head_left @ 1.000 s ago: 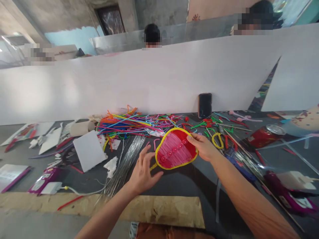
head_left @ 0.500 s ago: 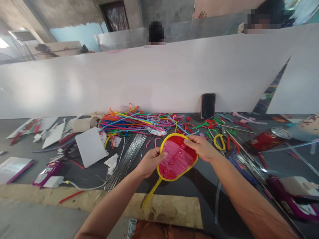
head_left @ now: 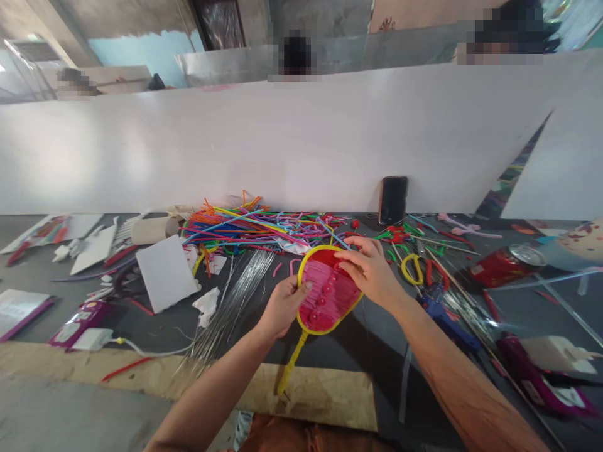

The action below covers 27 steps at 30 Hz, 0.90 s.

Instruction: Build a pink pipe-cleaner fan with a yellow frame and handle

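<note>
A round paddle-shaped fan [head_left: 325, 301] has a yellow fuzzy rim and a thin yellow twisted handle slanting down toward me. Its face is pink with deeper red areas, and small red bead-like pieces run in a line up the middle. My left hand [head_left: 285, 304] grips the rim on the left, thumb over the front. On the upper right, my right hand [head_left: 374, 273] reaches over the fan's face, its fingers bent and apart, tips by the topmost red piece. Whether those tips press on it I cannot tell.
Colourful pipe cleaners [head_left: 226, 226] lie heaped behind, with thin metal wires [head_left: 240, 295] in front. A phone [head_left: 393, 199] leans on the white divider [head_left: 330, 144]. To the right are yellow-handled scissors [head_left: 412, 269], a blue glue gun [head_left: 447, 320] and a red can [head_left: 506, 267].
My right hand has let go of the fan's right rim and moved left over its upper face. The left hand keeps its grip; the fan is tilted slightly differently.
</note>
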Tool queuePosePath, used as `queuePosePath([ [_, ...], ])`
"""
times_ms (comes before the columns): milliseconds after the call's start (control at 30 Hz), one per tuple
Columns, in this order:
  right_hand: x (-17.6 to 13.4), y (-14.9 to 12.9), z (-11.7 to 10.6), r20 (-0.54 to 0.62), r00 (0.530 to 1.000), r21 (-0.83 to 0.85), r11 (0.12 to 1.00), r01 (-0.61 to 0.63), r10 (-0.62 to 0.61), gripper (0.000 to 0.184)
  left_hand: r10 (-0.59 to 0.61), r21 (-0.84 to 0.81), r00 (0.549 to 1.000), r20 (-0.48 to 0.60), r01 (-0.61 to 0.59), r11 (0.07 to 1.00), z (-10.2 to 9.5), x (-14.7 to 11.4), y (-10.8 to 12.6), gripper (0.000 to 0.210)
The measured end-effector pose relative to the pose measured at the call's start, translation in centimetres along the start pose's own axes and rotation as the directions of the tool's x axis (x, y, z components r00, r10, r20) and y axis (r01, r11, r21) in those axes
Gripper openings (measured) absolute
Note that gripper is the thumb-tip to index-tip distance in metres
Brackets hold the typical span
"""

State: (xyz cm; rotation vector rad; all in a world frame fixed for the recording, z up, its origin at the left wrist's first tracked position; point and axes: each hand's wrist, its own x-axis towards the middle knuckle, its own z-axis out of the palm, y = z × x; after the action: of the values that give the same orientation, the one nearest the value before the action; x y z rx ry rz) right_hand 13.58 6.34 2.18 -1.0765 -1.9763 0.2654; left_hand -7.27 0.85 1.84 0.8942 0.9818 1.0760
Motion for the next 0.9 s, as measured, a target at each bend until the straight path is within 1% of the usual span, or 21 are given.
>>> queuePosePath([
  [67, 0.2, -0.1, 0.2, 0.04, 0.999, -0.04, 0.999, 0.022, -0.021, 0.015, 0.0, 0.017, 1.0, 0.004, 0.0, 1.0, 0.0, -0.1, -0.1, 0.03],
  [133, 0.3, -0.1, 0.4, 0.044, 0.999, -0.004, 1.0, 0.007, -0.007, 0.016, -0.011, -0.005, 1.0, 0.014, 0.011, 1.0, 0.1, -0.2, -0.1, 0.031],
  [200, 0.3, 0.0, 0.5, 0.0, 0.999, 0.102, 0.994, -0.046, 0.046, 0.017, -0.033, -0.073, 0.999, 0.034, 0.035, 0.997, 0.1, -0.1, -0.1, 0.032],
  [267, 0.2, -0.1, 0.4, -0.07, 0.983, 0.257, 0.956, -0.144, 0.167, 0.017, -0.064, -0.158, 0.997, 0.048, 0.07, 0.985, -0.1, 0.0, 0.0, 0.033],
  [300, 0.2, -0.1, 0.2, -0.11, 0.962, 0.346, 0.917, -0.199, 0.251, 0.017, -0.081, -0.194, 0.996, 0.048, 0.089, 0.977, -0.3, 0.1, 0.0, 0.032],
  [367, 0.2, 0.0, -0.2, -0.172, 0.891, 0.548, 0.792, -0.268, 0.421, 0.017, -0.112, -0.263, 0.993, 0.029, 0.116, 0.958, -0.9, 0.4, 0.0, 0.029],
  [433, 0.2, 0.1, -0.8, -0.193, 0.818, 0.724, 0.642, -0.255, 0.542, 0.019, -0.139, -0.345, 0.99, -0.008, 0.128, 0.93, -1.8, 0.8, -0.1, 0.024],
  [467, 0.1, 0.3, -1.2, -0.195, 0.791, 0.779, 0.581, -0.235, 0.58, 0.023, -0.148, -0.387, 0.989, -0.031, 0.125, 0.914, -2.2, 1.1, -0.2, 0.021],
  [500, -0.1, 0.5, -1.5, -0.195, 0.77, 0.813, 0.539, -0.22, 0.607, 0.03, -0.153, -0.423, 0.987, -0.051, 0.117, 0.899, -2.7, 1.3, -0.2, 0.019],
  [533, -0.3, 0.7, -1.8, -0.195, 0.753, 0.828, 0.516, -0.217, 0.629, 0.037, -0.154, -0.45, 0.986, -0.069, 0.107, 0.887, -3.1, 1.6, -0.2, 0.017],
  [600, -0.8, 1.4, -2.2, -0.195, 0.719, 0.833, 0.5, -0.237, 0.667, 0.05, -0.144, -0.477, 0.984, -0.101, 0.079, 0.875, -3.8, 2.0, -0.1, 0.015],
  [633, -1.1, 1.7, -2.2, -0.189, 0.702, 0.831, 0.493, -0.259, 0.686, 0.053, -0.137, -0.481, 0.984, -0.112, 0.067, 0.874, -3.9, 2.2, -0.1, 0.014],
  [667, -1.3, 2.0, -2.1, -0.173, 0.686, 0.827, 0.483, -0.288, 0.706, 0.051, -0.133, -0.486, 0.984, -0.12, 0.059, 0.872, -4.0, 2.3, 0.0, 0.015],
  [733, -1.6, 2.2, -1.7, -0.108, 0.658, 0.825, 0.437, -0.359, 0.745, 0.033, -0.12, -0.495, 0.985, -0.122, 0.045, 0.868, -3.7, 2.2, 0.1, 0.015],
  [767, -1.7, 2.1, -1.3, -0.06, 0.65, 0.827, 0.403, -0.392, 0.757, 0.035, -0.108, -0.499, 0.987, -0.118, 0.035, 0.866, -3.4, 2.1, 0.2, 0.016],
  [800, -1.7, 1.9, -0.9, 0.0, 0.649, 0.833, 0.36, -0.421, 0.761, 0.048, -0.094, -0.501, 0.99, -0.108, 0.028, 0.865, -3.0, 1.9, 0.1, 0.017],
  [833, -1.6, 1.5, -0.4, 0.076, 0.652, 0.839, 0.305, -0.45, 0.754, 0.058, -0.079, -0.502, 0.992, -0.093, 0.022, 0.865, -2.5, 1.6, 0.1, 0.018],
  [867, -1.4, 1.1, 0.1, 0.162, 0.658, 0.843, 0.245, -0.48, 0.735, 0.058, -0.066, -0.499, 0.995, -0.076, 0.019, 0.866, -2.0, 1.3, 0.0, 0.02],
  [900, -1.2, 0.5, 0.6, 0.244, 0.667, 0.838, 0.193, -0.511, 0.704, 0.052, -0.057, -0.494, 0.997, -0.057, 0.021, 0.869, -1.6, 1.0, -0.1, 0.021],
])
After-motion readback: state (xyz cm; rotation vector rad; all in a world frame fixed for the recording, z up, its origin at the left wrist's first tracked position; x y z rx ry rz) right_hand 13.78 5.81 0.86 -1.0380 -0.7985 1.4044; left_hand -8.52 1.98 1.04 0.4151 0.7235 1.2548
